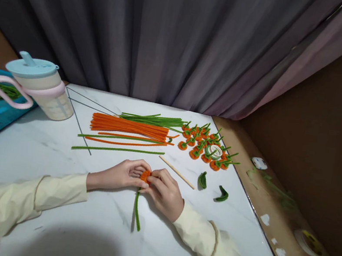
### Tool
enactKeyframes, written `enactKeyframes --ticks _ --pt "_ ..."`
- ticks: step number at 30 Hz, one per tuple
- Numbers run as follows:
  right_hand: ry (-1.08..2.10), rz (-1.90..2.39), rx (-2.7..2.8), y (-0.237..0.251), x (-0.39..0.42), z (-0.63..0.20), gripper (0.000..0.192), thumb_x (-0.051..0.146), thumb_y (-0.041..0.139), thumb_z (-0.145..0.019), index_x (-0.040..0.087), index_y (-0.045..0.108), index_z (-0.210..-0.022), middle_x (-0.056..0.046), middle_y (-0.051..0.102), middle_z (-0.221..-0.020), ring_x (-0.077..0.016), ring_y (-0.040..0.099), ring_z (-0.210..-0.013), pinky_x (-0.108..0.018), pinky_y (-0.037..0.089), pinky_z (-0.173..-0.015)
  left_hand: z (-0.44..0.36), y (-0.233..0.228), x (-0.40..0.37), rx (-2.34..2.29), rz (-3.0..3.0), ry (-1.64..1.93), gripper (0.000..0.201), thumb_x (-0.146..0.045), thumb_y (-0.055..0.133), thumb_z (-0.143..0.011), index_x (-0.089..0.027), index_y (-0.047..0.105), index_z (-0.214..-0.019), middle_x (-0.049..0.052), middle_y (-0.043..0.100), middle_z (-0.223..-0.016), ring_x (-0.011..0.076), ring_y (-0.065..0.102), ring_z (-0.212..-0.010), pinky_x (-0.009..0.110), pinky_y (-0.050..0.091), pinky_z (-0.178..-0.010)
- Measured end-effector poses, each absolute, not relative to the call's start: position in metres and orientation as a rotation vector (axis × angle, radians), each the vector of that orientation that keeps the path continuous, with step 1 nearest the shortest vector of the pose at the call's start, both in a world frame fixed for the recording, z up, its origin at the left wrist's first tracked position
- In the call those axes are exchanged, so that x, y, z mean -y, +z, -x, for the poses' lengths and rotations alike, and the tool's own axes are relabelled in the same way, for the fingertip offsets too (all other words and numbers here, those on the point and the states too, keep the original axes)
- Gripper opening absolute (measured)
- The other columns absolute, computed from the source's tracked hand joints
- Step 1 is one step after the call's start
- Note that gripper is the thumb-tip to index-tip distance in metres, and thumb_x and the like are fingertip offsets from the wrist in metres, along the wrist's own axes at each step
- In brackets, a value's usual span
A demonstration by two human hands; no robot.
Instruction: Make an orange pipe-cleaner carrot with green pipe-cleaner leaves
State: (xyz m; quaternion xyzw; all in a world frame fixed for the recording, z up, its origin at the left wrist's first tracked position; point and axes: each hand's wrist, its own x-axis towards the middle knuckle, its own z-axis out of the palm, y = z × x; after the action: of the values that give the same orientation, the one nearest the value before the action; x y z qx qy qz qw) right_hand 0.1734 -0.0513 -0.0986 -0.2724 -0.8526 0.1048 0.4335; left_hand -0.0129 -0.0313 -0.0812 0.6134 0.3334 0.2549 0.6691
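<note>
A: What's at the left of the worktop?
B: One lidded jug, then a bundle of orange stems and loose green stems.

A: And the hands?
B: Left hand and right hand both pinch one small orange coil, mid-worktop, its green stalk trailing toward the person. It looks light, fuzzy and bendable; best gripped at the coil's rim.

A: Further right?
B: One wooden stick, two green curls, roughly fifteen finished flowers, one tape roll.
</note>
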Motion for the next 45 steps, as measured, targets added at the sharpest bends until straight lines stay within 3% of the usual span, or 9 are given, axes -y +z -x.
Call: enactKeyframes --ticks 7,13,21,28,35,45 --pt "0.225 0.689 2.161 -0.1001 0.0512 -0.1724 0.012 0.025 0.05 -0.091 0.015 0.056 -0.087 -0.009 0.06 -0.08 -0.0176 0.051 -0.072 -0.029 0.046 -0.061 0.0133 -0.0829 0.0314 -0.765 -1.462 0.554 0.033 -0.029 0.072 -0.073 -0.016 0.055 -0.099 0.003 0.062 -0.093 0.0164 0.059 -0.089 0.028 0.046 -0.082" --pt "0.312 0.655 2.173 -0.0985 0.0506 -0.1742 0.007 0.019 0.052 -0.089 0.015 0.057 -0.091 -0.009 0.06 -0.082 -0.0172 0.052 -0.073 -0.029 0.047 -0.062 0.0154 -0.079 0.0292 -0.797 -1.609 0.557 0.032 -0.042 0.044 -0.091 -0.015 0.058 -0.101 0.006 0.063 -0.096 0.0166 0.057 -0.087 0.027 0.046 -0.076" --pt "0.326 0.61 2.08 -0.1037 0.0488 -0.1742 0.01 0.017 0.045 -0.092 0.016 0.055 -0.091 -0.009 0.058 -0.083 -0.0174 0.05 -0.074 -0.03 0.046 -0.063 0.0141 -0.0821 0.0308 -0.759 -1.51 0.507 0.025 -0.038 0.061 -0.083 -0.016 0.057 -0.094 0.002 0.063 -0.087 0.0139 0.058 -0.08 0.024 0.045 -0.073" --pt "0.315 0.616 2.085 -0.1037 0.0491 -0.1735 0.009 0.017 0.046 -0.092 0.017 0.054 -0.089 -0.008 0.057 -0.081 -0.0164 0.05 -0.072 -0.029 0.045 -0.061 0.0136 -0.0793 0.0317 -0.744 -1.524 0.509 0.024 -0.038 0.06 -0.084 -0.015 0.056 -0.09 0.0 0.062 -0.08 0.0122 0.056 -0.074 0.022 0.043 -0.069" --pt "0.352 0.652 2.097 -0.0985 0.0501 -0.175 0.017 0.032 0.05 -0.092 0.017 0.057 -0.098 -0.008 0.057 -0.085 -0.0163 0.055 -0.077 -0.027 0.05 -0.064 0.0147 -0.0775 0.03 -0.759 -1.504 0.524 0.028 -0.041 0.056 -0.086 -0.014 0.057 -0.091 0.0 0.061 -0.077 0.0109 0.053 -0.068 0.021 0.041 -0.063" --pt "0.343 0.64 2.093 -0.1027 0.0503 -0.1756 0.013 0.019 0.047 -0.091 0.017 0.057 -0.098 -0.008 0.057 -0.086 -0.016 0.055 -0.079 -0.027 0.049 -0.065 0.0144 -0.0777 0.0306 -0.751 -1.463 0.513 0.025 -0.039 0.056 -0.086 -0.014 0.056 -0.092 0.002 0.064 -0.082 0.0133 0.059 -0.076 0.023 0.044 -0.069"
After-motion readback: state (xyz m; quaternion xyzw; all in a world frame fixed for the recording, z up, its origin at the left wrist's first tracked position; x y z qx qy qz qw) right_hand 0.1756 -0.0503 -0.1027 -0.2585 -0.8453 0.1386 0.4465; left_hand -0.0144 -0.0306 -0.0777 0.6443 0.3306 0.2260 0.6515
